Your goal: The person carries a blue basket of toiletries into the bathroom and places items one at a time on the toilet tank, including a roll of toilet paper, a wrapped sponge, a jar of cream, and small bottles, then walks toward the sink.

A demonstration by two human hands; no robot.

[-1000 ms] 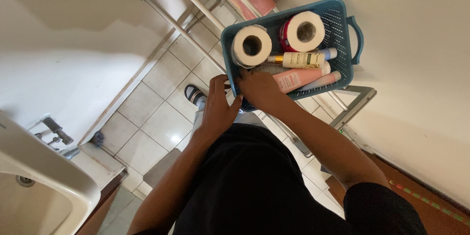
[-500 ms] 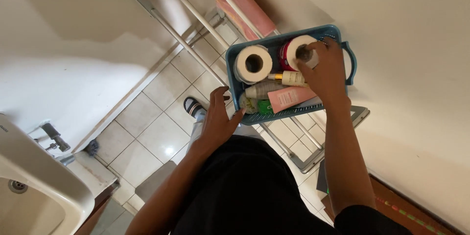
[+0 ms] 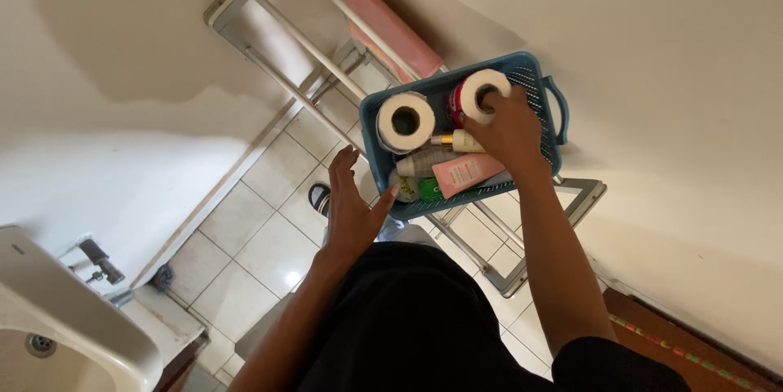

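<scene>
My right hand (image 3: 507,127) is down in the blue plastic basket (image 3: 545,110), fingers curled onto the far toilet paper roll (image 3: 481,92), one fingertip in its core hole; looks like a grip on it, though my hand hides part of the roll. Red packaging (image 3: 455,98) shows just beside that roll, can't tell what it is. My left hand (image 3: 352,211) is spread flat, fingers apart, thumb tip touching the basket's near rim at the lower left corner, holding nothing. The basket sits on a grey metal rack (image 3: 534,265) against the cream wall. A second toilet paper roll (image 3: 405,122) stands at the basket's left end, core hole up. Between the rolls and the near rim lie a cream bottle with gold cap (image 3: 457,141), a grey-white tube (image 3: 424,162), a pink tube (image 3: 465,172) and a green tube (image 3: 431,190), all flat, touching each other. A pink towel (image 3: 387,25) hangs over the rack behind the basket. White sink (image 3: 57,335) lower left, tiled floor (image 3: 261,237) below.
</scene>
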